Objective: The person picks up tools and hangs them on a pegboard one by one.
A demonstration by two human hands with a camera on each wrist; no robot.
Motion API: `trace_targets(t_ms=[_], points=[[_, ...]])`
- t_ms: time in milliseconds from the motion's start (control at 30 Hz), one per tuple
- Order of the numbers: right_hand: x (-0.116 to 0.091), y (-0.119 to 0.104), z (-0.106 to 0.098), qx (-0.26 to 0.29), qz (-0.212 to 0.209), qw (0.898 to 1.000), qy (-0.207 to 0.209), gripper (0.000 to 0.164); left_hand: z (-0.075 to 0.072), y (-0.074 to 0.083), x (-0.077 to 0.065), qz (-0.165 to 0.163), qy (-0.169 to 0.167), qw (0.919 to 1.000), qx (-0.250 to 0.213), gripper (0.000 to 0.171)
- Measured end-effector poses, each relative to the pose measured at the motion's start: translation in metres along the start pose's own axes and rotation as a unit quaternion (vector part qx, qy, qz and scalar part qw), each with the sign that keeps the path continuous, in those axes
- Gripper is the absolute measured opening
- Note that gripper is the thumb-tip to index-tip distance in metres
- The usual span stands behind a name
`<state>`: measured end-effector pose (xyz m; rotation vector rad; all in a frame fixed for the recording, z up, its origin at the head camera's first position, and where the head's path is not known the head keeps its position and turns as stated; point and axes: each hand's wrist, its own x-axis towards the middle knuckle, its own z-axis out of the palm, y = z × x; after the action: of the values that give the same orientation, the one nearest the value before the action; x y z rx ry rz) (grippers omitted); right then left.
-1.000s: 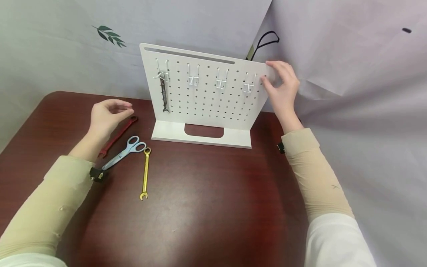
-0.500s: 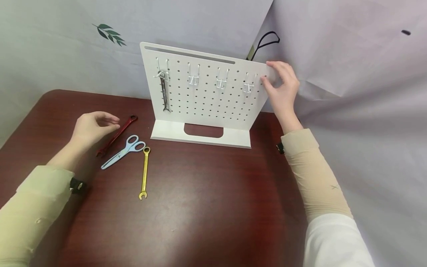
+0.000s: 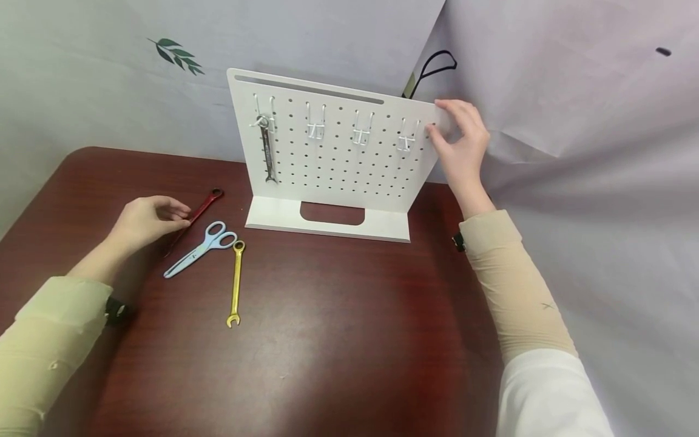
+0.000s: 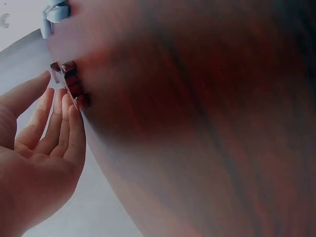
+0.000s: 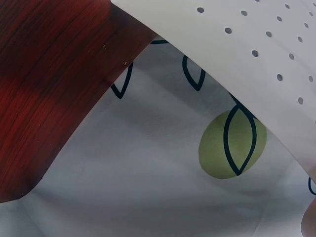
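Note:
In the head view my left hand (image 3: 143,223) is over the red combination wrench (image 3: 204,205) on the table, fingertips right at its middle. The left wrist view has the thumb and the loosely straight fingers (image 4: 54,123) apart, with the end of the wrench (image 4: 74,85) just past them. Beside it lie light blue scissors (image 3: 203,247) and a yellow combination wrench (image 3: 236,285). My right hand (image 3: 464,144) grips the upper right corner of the white pegboard (image 3: 338,164), thumb on its front. A silver wrench (image 3: 267,150) hangs from the pegboard's leftmost hook.
Several white wire hooks (image 3: 361,129) are set across the upper pegboard. Its base (image 3: 382,227) stands on the dark red table (image 3: 327,328). A pale curtain (image 3: 590,182) hangs close behind and to the right of the table.
My left hand has moved left and down from beside the pegboard to the red wrench. The right hand has stayed at the pegboard's corner.

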<state>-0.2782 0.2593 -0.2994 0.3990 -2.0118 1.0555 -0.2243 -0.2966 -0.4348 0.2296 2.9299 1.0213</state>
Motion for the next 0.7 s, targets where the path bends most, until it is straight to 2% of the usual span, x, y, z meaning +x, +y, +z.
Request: trace_targets(t_ms=[233,400,700], points=[[-0.0006,0.0006,0.0004,0.000,0.002,1.000,0.002,0.030,0.0038,-0.0035,0.0036,-0.003,-0.018,0.9998,0.001,0.034],[-0.0006,0.0015,0.0005,0.000,0.003,1.000,0.005,0.030,0.0059,-0.0014,0.0055,-0.011,-0.017,0.9997,0.011,0.033],[-0.0006,0.0025,0.0024,0.000,0.003,1.000,0.007,0.030,0.0040,-0.0033,0.0061,-0.046,-0.026,0.9983,-0.025,0.037]])
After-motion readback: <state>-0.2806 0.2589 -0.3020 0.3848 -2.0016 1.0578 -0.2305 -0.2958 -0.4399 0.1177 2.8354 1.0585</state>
